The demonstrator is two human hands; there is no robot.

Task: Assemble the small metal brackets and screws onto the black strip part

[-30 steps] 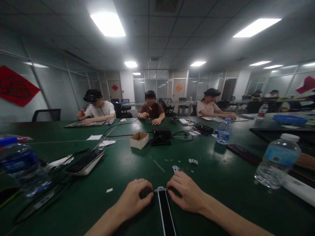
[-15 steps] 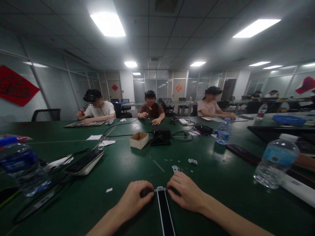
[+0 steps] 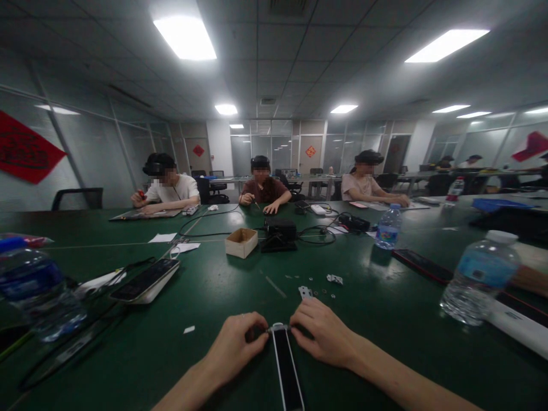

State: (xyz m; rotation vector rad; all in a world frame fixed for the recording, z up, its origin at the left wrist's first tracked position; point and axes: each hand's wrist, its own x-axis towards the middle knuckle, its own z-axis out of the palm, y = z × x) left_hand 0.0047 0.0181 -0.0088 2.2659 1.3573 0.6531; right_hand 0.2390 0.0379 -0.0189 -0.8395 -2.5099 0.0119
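Because the bar (image 3: 287, 368) was long and thin, it lay with its far end between the two hands and the rest running back toward the person. It was on the green worktop (image 3: 240, 285), which looked like it took the weight, so the hands did not have to lift it.

A small rod (image 3: 271, 329) went across the far end. The left hand (image 3: 237, 342) was at one side of it and the right hand (image 3: 323, 334) was at the other. Each grip was narrow, with thumb and finger seeming to pinch an end of the rod (the tips were tiny and dark, so it was hard to be sure). Having one hand on each side likely helped to keep it from turning.

A flat metal plate (image 3: 305, 292) lay just past the right hand, with little rings (image 3: 324, 291) and a bent metal bit (image 3: 334, 279) near it. That kept them close by but out from under the fingers. The box (image 3: 241, 245) sat farther off, open at the top, maybe so small things could go in it.
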